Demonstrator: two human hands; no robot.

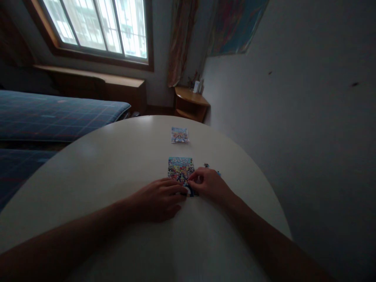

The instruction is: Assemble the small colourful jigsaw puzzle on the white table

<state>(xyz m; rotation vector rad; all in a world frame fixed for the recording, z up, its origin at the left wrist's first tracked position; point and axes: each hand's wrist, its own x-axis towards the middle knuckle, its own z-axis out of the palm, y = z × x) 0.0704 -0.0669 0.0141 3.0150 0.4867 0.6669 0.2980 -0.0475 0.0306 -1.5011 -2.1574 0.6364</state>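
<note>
A small colourful printed picture, which looks like a jigsaw puzzle [178, 166], lies flat on the white round table. My left hand [160, 199] rests over its lower left edge, palm down, the fingers stretched out toward the right. Thumb and forefinger of my right hand [208, 182] pinch together at the lower right part of the picture; what they hold, if anything, is too small to make out. Just beyond the right hand lie small loose pieces, one dark [206, 165] and one bluish [219, 173], partly hidden by the hand.
Farther back on the table [117, 156] lies a smaller printed packet or card [179, 135] with a similar picture. A mattress [58, 117] with a plaid cover is at the left, a wall [308, 129] at the right. A wooden corner shelf [190, 96] stands behind.
</note>
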